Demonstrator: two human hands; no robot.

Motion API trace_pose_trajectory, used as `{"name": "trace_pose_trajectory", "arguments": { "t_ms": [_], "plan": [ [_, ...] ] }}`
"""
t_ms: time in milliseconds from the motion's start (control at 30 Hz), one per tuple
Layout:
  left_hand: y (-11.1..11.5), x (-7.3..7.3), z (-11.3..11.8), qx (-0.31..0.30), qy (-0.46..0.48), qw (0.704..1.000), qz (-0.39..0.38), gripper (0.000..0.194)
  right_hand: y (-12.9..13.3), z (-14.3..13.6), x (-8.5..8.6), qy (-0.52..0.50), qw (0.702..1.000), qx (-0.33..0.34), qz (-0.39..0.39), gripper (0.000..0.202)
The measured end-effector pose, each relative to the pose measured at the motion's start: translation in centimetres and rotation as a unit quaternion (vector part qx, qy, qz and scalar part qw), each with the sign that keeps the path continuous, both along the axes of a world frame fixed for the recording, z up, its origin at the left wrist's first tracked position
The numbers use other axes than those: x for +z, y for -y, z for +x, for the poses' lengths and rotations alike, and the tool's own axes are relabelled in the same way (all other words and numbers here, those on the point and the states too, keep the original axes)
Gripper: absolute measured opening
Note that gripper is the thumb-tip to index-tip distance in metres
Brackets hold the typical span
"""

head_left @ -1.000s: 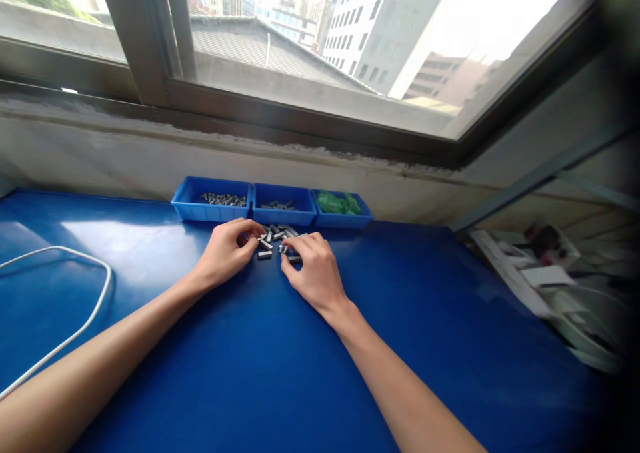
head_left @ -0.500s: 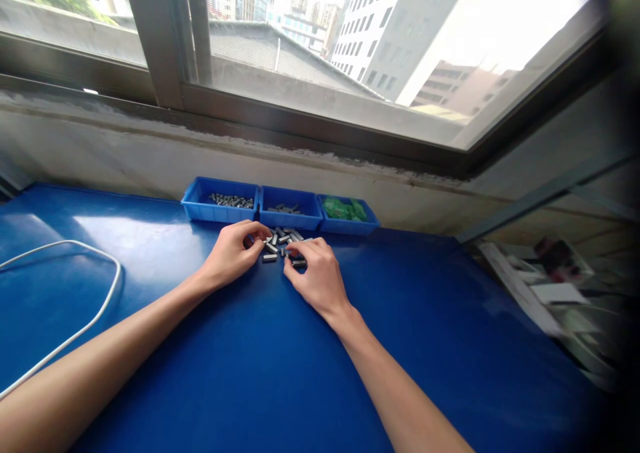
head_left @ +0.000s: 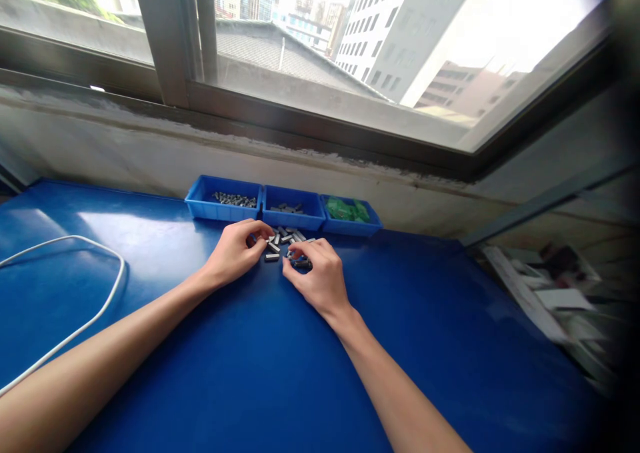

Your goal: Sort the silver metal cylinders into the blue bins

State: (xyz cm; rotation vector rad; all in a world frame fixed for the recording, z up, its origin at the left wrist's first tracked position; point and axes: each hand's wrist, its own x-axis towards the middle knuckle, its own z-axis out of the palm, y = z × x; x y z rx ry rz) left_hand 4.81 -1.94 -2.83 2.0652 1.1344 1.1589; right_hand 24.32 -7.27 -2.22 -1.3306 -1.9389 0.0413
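Observation:
Several small metal pieces [head_left: 272, 257] lie in a loose pile on the blue table [head_left: 250, 360]. My left hand [head_left: 239, 250] is at the left edge of the pile, thumb and fingers curved toward each other around something too small to make out. On the right side of the pile, my right hand [head_left: 319, 272] rests with its thumb and fingers apart, over some of the pieces. Whether it touches any of them is unclear. Behind the pile stand a left blue bin [head_left: 223, 212] with small metal parts and a middle blue bin [head_left: 294, 219] with a few grey pieces.
A right blue bin [head_left: 353, 227] holds green packets [head_left: 347, 209]. A white cable [head_left: 113, 293] curves over the table at the left. Behind the bins are a wall and a window frame [head_left: 320, 130]. Blurred items [head_left: 565, 298] sit at the right.
The view has shifted slightly. The fingers of my right hand have spread a little over the pieces. My left hand looks nearly the same.

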Motion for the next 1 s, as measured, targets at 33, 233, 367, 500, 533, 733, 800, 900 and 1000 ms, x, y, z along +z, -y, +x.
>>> {"name": "trace_pose_trajectory", "arguments": {
  "t_ms": [33, 233, 367, 500, 533, 733, 800, 900, 1000],
  "plan": [
    [0.0, 0.0, 0.0, 0.000, 0.001, 1.000, 0.000, 0.021, 0.0, 0.0, 0.1, -0.005, 1.000, 0.000, 0.007, 0.013],
    [-0.1, 0.0, 0.1, 0.011, 0.025, 0.999, -0.021, 0.021, -0.6, -0.1, 1.9, -0.010, 0.995, 0.008, 0.099, 0.007],
    [-0.4, -0.1, 0.1, 0.040, 0.036, 0.998, -0.033, 0.019, -3.4, -2.0, 4.1, 0.005, 0.990, 0.034, 0.135, 0.003],
    [-0.6, -0.3, 0.2, 0.026, 0.042, 0.998, -0.024, 0.017, -7.2, -5.1, 5.6, 0.006, 0.994, 0.042, 0.103, 0.003],
    [-0.6, -0.3, 0.2, 0.025, 0.045, 0.998, -0.025, 0.018, -8.0, -5.8, 5.8, -0.008, 0.994, 0.043, 0.098, 0.004],
    [-0.7, -0.4, 0.3, 0.016, 0.035, 0.999, -0.027, 0.020, -8.4, -6.6, 5.8, -0.069, 0.992, 0.028, 0.103, 0.009],
    [-0.6, -0.3, 0.2, 0.017, 0.029, 0.999, -0.026, 0.020, -7.3, -5.5, 5.3, -0.067, 0.993, 0.029, 0.092, 0.009],
    [-0.4, 0.1, 0.2, 0.009, 0.022, 0.999, -0.031, 0.022, -5.2, -3.4, 4.2, -0.055, 0.997, 0.021, 0.059, 0.009],
    [0.0, 0.4, 0.1, -0.020, 0.011, 0.999, -0.031, 0.029, -2.9, -1.3, 2.8, -0.040, 0.999, 0.003, 0.022, 0.011]
  ]
}}
